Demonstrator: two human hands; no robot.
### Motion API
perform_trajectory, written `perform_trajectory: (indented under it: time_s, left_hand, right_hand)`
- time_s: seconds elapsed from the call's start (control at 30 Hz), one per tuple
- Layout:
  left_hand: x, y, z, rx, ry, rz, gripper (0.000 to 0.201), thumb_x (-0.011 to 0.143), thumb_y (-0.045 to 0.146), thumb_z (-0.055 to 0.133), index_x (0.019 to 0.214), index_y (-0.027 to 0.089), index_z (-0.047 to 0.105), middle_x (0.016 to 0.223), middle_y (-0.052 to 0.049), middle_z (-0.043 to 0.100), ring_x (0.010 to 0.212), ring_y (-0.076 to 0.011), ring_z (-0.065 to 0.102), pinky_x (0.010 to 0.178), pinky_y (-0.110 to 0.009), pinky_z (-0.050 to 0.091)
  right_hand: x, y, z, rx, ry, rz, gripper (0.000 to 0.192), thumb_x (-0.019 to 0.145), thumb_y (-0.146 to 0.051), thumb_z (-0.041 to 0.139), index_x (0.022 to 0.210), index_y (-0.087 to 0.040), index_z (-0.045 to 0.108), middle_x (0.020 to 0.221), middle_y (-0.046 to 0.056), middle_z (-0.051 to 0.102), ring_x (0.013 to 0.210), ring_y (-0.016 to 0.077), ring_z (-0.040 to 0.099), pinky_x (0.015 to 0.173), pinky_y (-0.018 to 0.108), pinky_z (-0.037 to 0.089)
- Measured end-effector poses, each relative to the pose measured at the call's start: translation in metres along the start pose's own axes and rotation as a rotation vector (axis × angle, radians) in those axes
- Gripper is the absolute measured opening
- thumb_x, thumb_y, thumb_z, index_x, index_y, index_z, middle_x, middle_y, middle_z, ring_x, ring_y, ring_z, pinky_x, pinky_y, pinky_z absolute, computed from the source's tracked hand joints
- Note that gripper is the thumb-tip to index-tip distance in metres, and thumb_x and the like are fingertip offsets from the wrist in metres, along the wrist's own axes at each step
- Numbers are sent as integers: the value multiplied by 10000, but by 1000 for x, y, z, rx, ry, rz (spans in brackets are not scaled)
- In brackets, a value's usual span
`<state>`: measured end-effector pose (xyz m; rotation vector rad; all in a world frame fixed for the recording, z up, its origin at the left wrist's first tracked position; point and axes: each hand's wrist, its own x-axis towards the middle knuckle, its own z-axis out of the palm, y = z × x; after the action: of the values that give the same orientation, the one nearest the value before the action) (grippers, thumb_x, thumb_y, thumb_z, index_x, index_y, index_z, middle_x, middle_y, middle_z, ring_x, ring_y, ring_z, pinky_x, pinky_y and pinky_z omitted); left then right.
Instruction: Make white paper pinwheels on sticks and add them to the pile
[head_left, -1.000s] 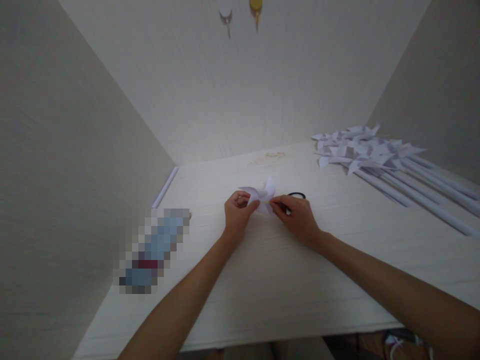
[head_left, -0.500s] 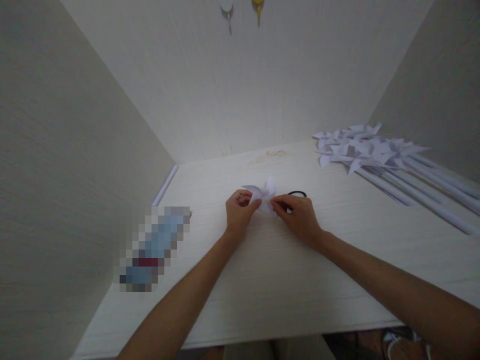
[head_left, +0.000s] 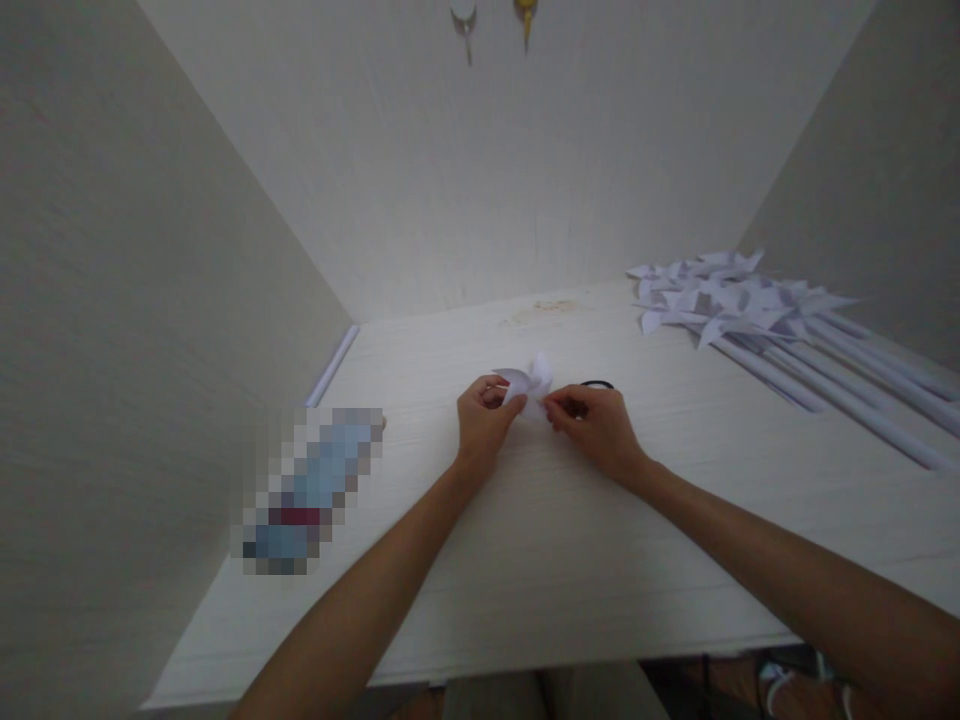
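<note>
Just above the middle of the table, a small white paper pinwheel (head_left: 538,378) with curved blades is held up. My left hand (head_left: 481,420) is closed on its left side, thumb in front and fingers behind the paper. At the pinwheel's right edge, my right hand (head_left: 596,425) has thumb and forefinger pinched together on the paper. Whether a small part is also between those fingertips, I cannot tell. Behind the right hand a black loop (head_left: 598,384) shows, the rest of it hidden.
Several finished paper pinwheels (head_left: 739,300) lie piled at the back right, their rolled paper sticks (head_left: 862,400) pointing toward me. One paper roll (head_left: 334,365) rests along the left wall. A pixelated bluish object (head_left: 315,490) lies at the left. Two hooks (head_left: 526,20) hang on the back wall.
The view has shifted slightly. Both hands stay at the pinwheel; my right fingertips have drawn a little away from its centre toward the right edge.
</note>
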<state>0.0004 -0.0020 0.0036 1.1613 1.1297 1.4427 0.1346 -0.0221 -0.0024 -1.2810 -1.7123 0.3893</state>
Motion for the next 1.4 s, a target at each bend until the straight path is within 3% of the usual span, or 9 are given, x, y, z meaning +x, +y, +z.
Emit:
perform_trajectory:
  time_s: [0.1,0.37,0.57,1.0,1.4]
  left_hand:
    - [0,-1,0,-11,2,-7,243,498,118,666,663,158,493,481,78,530,436,-51,474,463,-175,350]
    - [2,-4,-1,-19,-3,-52,267,489,145,678,695,153,509,503,61,553,440,-58,478,459,-181,346]
    - [2,-4,0,-83,21,-88,293,473,153,687,711,147,517,519,57,563,456,-63,498,483,-192,372]
    - [0,-2,1,-24,40,-54,257,497,174,671,692,151,506,503,56,552,439,-58,473,453,-188,353]
    - [1,-5,1,-19,34,-47,259,495,163,673,696,149,510,519,48,558,458,-65,488,465,-191,357]
  right_hand:
    - [1,-1,-1,28,5,6,116,708,-189,542,656,-147,637,507,2,617,455,98,551,485,197,405]
    - [-4,8,1,-270,44,-344,203,786,-189,453,691,-157,630,609,36,641,527,106,549,536,206,397]
    - [-6,5,0,-424,-19,-448,272,831,-172,382,691,-140,613,593,52,621,527,113,534,541,214,370]
    - [-3,2,0,-411,-172,-276,238,847,-203,350,725,-136,543,562,48,593,475,117,511,490,222,309]
    - [-3,8,2,-356,-118,-236,176,825,-234,424,719,-150,537,581,31,599,482,105,502,498,212,321]
